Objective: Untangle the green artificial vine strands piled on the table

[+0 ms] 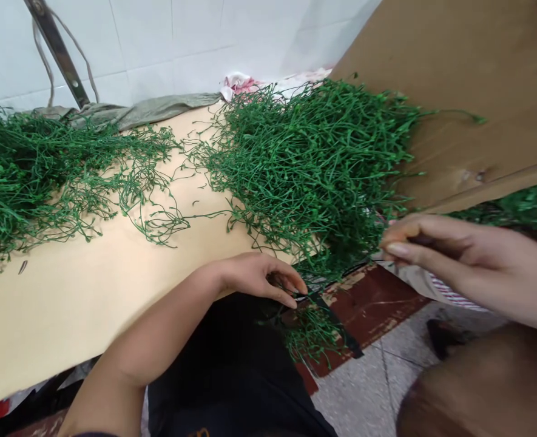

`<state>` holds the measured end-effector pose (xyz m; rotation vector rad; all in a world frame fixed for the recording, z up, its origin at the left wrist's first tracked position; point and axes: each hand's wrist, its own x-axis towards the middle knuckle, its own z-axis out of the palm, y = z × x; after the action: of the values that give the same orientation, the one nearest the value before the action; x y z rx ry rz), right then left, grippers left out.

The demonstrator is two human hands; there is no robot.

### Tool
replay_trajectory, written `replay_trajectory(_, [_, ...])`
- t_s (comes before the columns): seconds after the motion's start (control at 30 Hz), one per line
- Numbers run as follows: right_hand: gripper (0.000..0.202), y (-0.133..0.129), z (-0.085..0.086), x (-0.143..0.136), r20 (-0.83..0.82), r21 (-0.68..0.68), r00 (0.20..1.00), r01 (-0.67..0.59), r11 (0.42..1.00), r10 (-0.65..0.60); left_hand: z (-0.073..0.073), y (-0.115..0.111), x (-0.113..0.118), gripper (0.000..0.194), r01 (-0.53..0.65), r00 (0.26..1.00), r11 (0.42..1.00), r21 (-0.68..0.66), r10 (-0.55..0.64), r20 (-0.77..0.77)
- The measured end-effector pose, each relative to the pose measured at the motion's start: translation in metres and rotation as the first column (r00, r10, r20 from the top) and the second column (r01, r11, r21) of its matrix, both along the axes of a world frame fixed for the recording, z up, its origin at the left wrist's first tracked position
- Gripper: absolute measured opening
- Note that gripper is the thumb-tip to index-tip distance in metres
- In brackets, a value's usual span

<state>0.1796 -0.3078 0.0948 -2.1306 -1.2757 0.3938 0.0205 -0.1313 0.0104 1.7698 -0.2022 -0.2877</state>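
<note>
Smooth tan tabletop (90,291) bears wiry green sprigs (314,164).

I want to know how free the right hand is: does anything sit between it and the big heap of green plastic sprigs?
Nothing visible does. The right hand hangs at the heap's lower right edge, with only stray sprigs between them.

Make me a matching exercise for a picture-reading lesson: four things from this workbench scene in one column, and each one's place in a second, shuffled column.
Things:
1. left hand
2. right hand
3. big green sprig pile
4. metal bar

Places:
A. leaning against the tiled wall, top left
B. at the tabletop's near edge, fingers on a green sprig
C. heaped on the tabletop beside the brown board
D. right of the pile, fingers pinched together

Pairs: 1-B, 2-D, 3-C, 4-A
</note>
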Motion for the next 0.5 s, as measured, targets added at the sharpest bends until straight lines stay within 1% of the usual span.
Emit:
replay_trajectory(0.07, [0.052,-0.010,-0.009,0.008,0.036,-0.113,0.998,-0.046,0.993,0.051,0.000,-0.002,0.002,0.027,0.007,0.998,0.999,0.043,-0.010,0.062])
replay_trajectory(0.17, [0.055,-0.019,-0.013,0.012,0.101,-0.177,0.991,-0.066,0.982,0.084,-0.001,-0.003,0.004,0.021,-0.043,0.991,0.994,0.100,0.030,0.128])
replay_trajectory(0.23, [0.054,-0.020,-0.012,0.010,0.109,-0.220,0.983,-0.120,0.968,0.146,-0.001,-0.001,0.004,0.022,-0.092,0.989,0.992,0.086,0.081,0.121])
replay_trajectory(0.3, [0.048,-0.015,-0.007,0.003,0.083,-0.267,0.964,-0.224,0.937,0.254,-0.002,0.001,0.004,0.023,-0.130,0.988,0.991,0.033,0.126,0.093])
replay_trajectory(0.37, [0.039,-0.003,-0.002,-0.009,0.073,-0.269,0.929,-0.331,0.904,0.362,-0.002,0.003,0.004,0.021,-0.162,0.985,0.987,-0.022,0.163,0.063])
replay_trajectory(0.4, [0.035,0.007,0.000,-0.017,0.084,-0.241,0.912,-0.371,0.897,0.400,-0.002,0.005,0.004,0.020,-0.175,0.983,0.984,-0.039,0.176,0.050])
replay_trajectory(0.43, [0.031,0.019,0.002,-0.026,0.106,-0.203,0.897,-0.404,0.892,0.430,-0.002,0.005,0.003,0.019,-0.182,0.982,0.982,-0.049,0.184,0.039])
replay_trajectory(0.5, [0.028,0.048,0.003,-0.046,0.176,-0.089,0.879,-0.433,0.897,0.442,-0.004,0.006,0.004,0.018,-0.204,0.978,0.978,-0.049,0.206,0.037])
